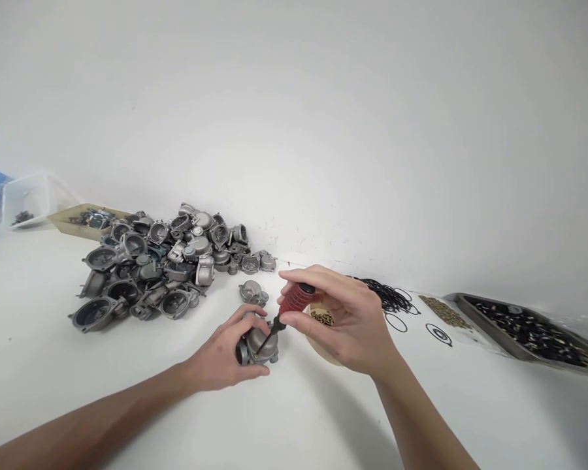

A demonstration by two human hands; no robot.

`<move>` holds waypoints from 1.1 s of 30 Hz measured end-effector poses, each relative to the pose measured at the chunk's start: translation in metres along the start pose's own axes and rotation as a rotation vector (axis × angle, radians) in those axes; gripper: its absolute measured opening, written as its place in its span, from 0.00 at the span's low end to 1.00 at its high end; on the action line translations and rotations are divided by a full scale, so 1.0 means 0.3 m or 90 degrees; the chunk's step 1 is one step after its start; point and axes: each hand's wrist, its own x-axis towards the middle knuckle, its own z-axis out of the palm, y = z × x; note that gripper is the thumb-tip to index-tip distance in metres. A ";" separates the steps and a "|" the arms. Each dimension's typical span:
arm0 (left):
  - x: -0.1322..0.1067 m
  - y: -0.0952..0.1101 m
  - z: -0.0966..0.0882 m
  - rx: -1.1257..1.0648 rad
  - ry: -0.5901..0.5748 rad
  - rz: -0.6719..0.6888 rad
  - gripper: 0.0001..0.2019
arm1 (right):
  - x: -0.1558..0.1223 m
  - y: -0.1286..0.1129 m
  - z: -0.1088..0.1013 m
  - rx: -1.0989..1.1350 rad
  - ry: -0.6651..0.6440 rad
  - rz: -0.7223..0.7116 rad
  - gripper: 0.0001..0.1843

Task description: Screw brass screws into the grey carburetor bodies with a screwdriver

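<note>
My left hand [225,356] is closed around a small grey metal casting [259,343] resting on the white table. My right hand [343,320] grips a red-handled screwdriver [294,301], whose dark shaft slants down left with the tip on the casting's top. A second single casting [253,292] lies just behind, untouched. Under my right hand sits a shallow round dish [323,346] with small brass screws [322,318] in it.
A big heap of grey castings [157,264] fills the back left. Black rubber rings [389,297] and a brass-part pile [443,312] lie right, beside a metal tray [529,333] of dark parts. A clear plastic tub [29,199] and flat tray [83,219] stand far left.
</note>
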 end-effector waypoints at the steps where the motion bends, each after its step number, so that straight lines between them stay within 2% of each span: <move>1: 0.000 0.002 0.000 0.001 0.001 0.002 0.22 | 0.000 0.000 0.001 0.000 0.000 0.000 0.26; 10: -0.002 0.014 -0.001 0.018 0.001 0.009 0.22 | 0.004 0.000 0.004 -0.002 -0.010 0.018 0.26; 17: -0.001 0.001 -0.003 0.039 -0.002 0.020 0.23 | -0.001 0.003 0.019 0.045 -0.045 0.024 0.32; 21: -0.001 -0.001 -0.001 0.044 0.005 0.014 0.24 | 0.003 0.010 0.046 -0.009 0.031 0.019 0.28; 26: 0.001 -0.005 0.003 0.038 0.004 0.030 0.29 | 0.008 0.004 0.061 0.030 -0.024 0.007 0.29; 30: 0.000 -0.007 0.002 0.031 0.007 0.030 0.27 | 0.011 0.003 0.058 -0.019 0.028 -0.003 0.22; 33: 0.000 -0.003 -0.001 0.033 0.002 0.028 0.26 | 0.007 0.010 0.044 0.076 -0.044 0.037 0.22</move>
